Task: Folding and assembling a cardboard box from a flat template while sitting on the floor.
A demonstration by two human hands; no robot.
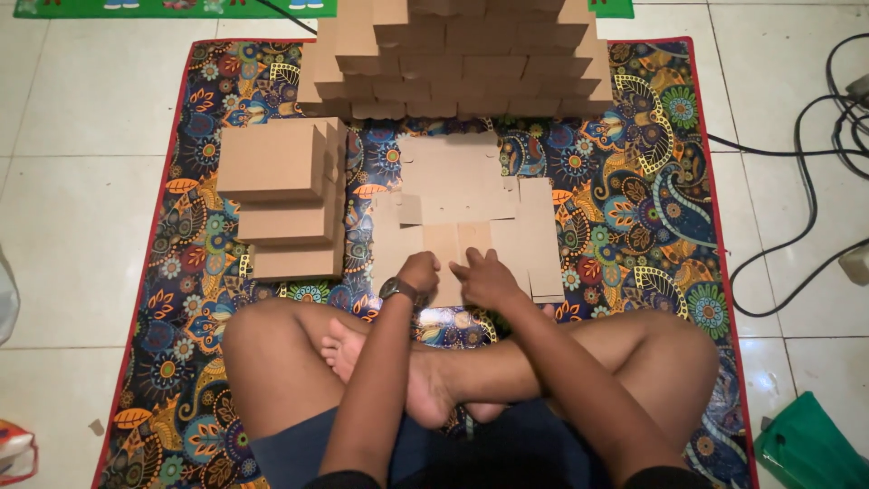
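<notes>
1. The person is sitting cross-legged on a patterned floral mat with a red border [634, 235], which is lying on the white tiled floor [81, 226].
2. The left hand [418, 272], wearing a dark wristwatch [398, 290], is curling its grip into a loose fist and pressing on the near edge of a flat unfolded brown cardboard box blank [462, 195].
3. The right hand [489, 276] is pressing just beside it on the same blank, fingers bent and narrow, holding nothing.
4. The blank is lying spread on the mat directly ahead of the crossed legs.
5. A short stack of folded brown cardboard boxes [285, 195] is sitting left of the blank.
6. A tall pile of closed cardboard boxes [457, 59] is standing beyond it.
</notes>
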